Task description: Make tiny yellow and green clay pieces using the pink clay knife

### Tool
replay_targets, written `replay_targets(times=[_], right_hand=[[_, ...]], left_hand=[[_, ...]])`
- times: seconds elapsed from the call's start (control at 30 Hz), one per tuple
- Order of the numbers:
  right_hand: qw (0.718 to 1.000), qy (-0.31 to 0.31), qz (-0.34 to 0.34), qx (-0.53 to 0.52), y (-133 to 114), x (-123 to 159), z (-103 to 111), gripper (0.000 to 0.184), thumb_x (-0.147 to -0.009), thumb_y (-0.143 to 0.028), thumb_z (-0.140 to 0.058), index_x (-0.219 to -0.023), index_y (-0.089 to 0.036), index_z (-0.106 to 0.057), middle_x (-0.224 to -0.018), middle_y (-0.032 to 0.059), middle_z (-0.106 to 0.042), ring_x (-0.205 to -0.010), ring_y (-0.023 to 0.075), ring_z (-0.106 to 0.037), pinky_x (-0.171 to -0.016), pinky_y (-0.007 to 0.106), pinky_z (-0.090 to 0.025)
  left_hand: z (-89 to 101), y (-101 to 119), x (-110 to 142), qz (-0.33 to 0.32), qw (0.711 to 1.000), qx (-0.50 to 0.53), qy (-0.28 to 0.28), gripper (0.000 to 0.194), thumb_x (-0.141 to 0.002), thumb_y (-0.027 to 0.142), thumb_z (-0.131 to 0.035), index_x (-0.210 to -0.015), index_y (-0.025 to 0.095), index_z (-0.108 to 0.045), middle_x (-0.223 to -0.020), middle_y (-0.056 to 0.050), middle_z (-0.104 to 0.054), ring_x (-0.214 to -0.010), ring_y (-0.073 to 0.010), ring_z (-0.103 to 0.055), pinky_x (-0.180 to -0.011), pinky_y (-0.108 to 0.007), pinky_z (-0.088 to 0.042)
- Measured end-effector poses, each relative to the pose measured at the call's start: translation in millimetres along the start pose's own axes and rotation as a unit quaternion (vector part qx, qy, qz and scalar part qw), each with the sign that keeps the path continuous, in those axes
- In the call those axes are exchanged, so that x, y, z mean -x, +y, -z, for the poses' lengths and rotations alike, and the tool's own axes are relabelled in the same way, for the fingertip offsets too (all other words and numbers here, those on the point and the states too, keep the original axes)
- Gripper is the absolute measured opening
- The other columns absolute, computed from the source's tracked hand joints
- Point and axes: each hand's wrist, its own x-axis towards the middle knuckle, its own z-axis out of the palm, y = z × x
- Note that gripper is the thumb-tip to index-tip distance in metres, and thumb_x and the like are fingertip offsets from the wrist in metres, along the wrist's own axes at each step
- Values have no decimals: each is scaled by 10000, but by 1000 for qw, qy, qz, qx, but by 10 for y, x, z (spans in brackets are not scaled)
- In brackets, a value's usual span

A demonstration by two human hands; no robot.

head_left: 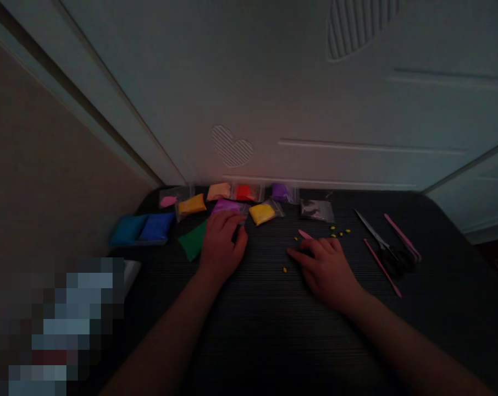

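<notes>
My left hand (pixel 222 242) rests over a magenta clay packet (pixel 226 205) and the edge of a green packet (pixel 192 241), its fingers forward and thumb apart. My right hand (pixel 327 269) lies low on the dark tabletop, index finger stretched out to the left. Beneath its curled fingers, the tip of a pink modelling tool (pixel 305 235) sticks out; the rest is hidden, so I cannot tell whether it is gripped. Tiny yellow pieces lie about this hand: one piece (pixel 285 270) is left of it, another piece (pixel 295 238) sits near the tool tip, and several more lie beyond the knuckles.
Scissors (pixel 383 242), a thin pink tool (pixel 383 268) and pink tweezers (pixel 402 236) lie at the right. Along the back are yellow (pixel 262 213), red (pixel 245 192), purple (pixel 281 192) and grey (pixel 316 209) packets. Blue packets (pixel 155 227) sit at the left edge. A white panel (pixel 315 110) rises behind.
</notes>
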Motion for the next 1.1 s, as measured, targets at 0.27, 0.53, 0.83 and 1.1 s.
replay_targets(times=[0.27, 0.53, 0.83, 1.1], right_hand=[[1000, 5, -2, 4, -16, -2, 10, 381, -806, -209, -435, -1168, -318, -481, -1068, 54, -507, -962, 214, -421, -798, 388, -252], [1000, 8, -1, 5, -28, 1, 16, 381, -801, -198, -444, -1161, -312, -492, -1067, 60, -511, -963, 215, -422, -806, 389, -247], [1000, 10, 6, 11, -25, -4, 15, 372, -806, -198, -437, -1155, -310, -499, -1063, 63, -512, -965, 220, -420, -817, 392, -249], [999, 50, -3, -13, 21, 17, -1, 396, -797, -166, -437, -1175, -274, -488, -1039, 70, -507, -948, 207, -428, -799, 363, -275]], left_hand=[[-11, -13, 4, -2, 1000, 4, -2, 195, -760, 167, -474, -938, 154, -553, -974, -72, -556, -972, -193, -475, -901, -361, -372], [-2, -8, 6, -13, 1000, 19, -14, 203, -764, 155, -463, -934, 161, -573, -963, -71, -557, -971, -192, -477, -884, -370, -384], [3, 81, 59, -86, 991, 51, -92, 229, -763, 139, -462, -923, 191, -617, -990, -59, -563, -1011, -200, -445, -892, -389, -378], [30, 173, 114, -149, 972, 77, -164, 224, -758, 179, -489, -890, 239, -660, -943, -40, -566, -989, -198, -432, -889, -393, -367]])
